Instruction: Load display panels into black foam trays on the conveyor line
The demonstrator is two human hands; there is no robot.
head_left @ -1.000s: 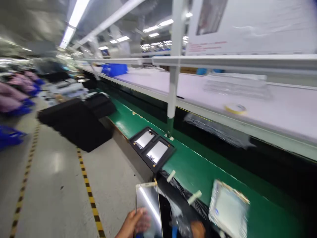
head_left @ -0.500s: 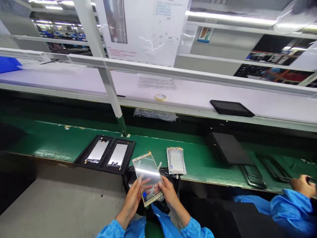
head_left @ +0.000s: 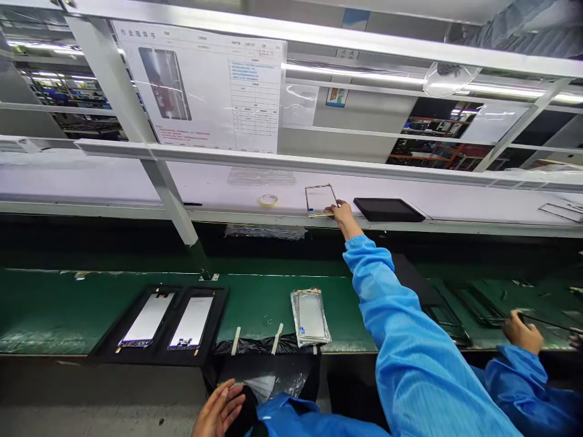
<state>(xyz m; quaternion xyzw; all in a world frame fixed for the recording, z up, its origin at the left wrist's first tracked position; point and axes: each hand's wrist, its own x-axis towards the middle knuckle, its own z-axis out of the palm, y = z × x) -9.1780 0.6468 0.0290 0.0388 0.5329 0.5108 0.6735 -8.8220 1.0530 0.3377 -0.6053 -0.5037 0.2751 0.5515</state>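
Observation:
My right hand (head_left: pixel 342 213) reaches far forward onto the white upper shelf (head_left: pixel 136 182), fingers pinched on the near corner of a gold-edged glass panel (head_left: pixel 320 199) lying flat there. My left hand (head_left: pixel 219 409) hangs low at the bottom edge, fingers spread and holding nothing, beside a black plastic bag (head_left: pixel 268 347) clipped to the bench edge. A stack of similar glass panels (head_left: pixel 311 316) lies on the green belt (head_left: pixel 54 303) below my outstretched arm.
A black tray (head_left: pixel 159 325) holding two screens sits left on the belt. A tape roll (head_left: pixel 268 200) and a black tray (head_left: pixel 388 210) flank the panel on the shelf. Another person's hand (head_left: pixel 520 331) works among black trays at right. A metal post (head_left: pixel 150 164) rises left.
Both hands held the glass panel over my lap before. Now my right hand has carried it up onto the white shelf and my left hand has let go and dropped low.

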